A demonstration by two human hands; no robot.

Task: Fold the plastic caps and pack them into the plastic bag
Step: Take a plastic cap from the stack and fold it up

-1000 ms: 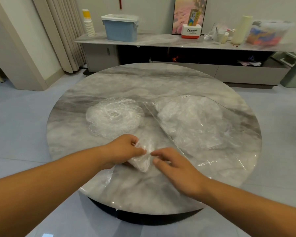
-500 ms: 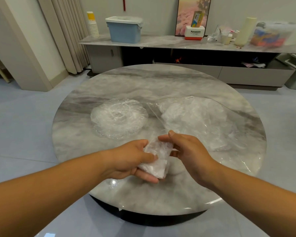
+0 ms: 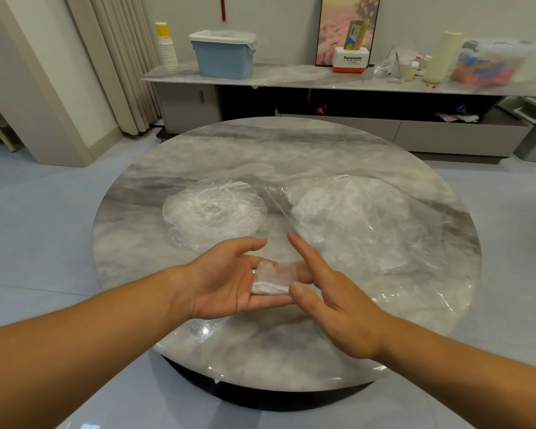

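Beyond our left fingertips, well apart from them on the round marble table (image 3: pixel 291 144), lies a stack of unfolded plastic caps (image 3: pixel 214 212), spread flat and round with crinkled elastic rims. We cannot count how many are in it, so we judge only that a fair share of the folding is left.

Our left hand (image 3: pixel 226 280) is turned palm up with the fingers spread loosely open, not gripping. The folded cap (image 3: pixel 274 280) rests across those fingers as a small, compact white wad. It looks folded down to packing size, so we judge this one cap is done with folding and only needs to go into the bag.

Just right of the wad, our right hand (image 3: pixel 331 301) is held edge-on with the fingers straight and together. Its thumb tip touches the near right corner of the wad, and the extended fingers pass just beside its far edge. Whether the thumb and fingers truly pinch the cap or only steady it, we cannot tell.

Past our right fingertips, near but not touching them, lies the clear plastic bag (image 3: pixel 415 261), flat on the table. A heap of white caps (image 3: pixel 347 218) already shows through its film, so part of the packing is done. Its open edge seems to face our hands, though the clear film makes that hard to confirm.
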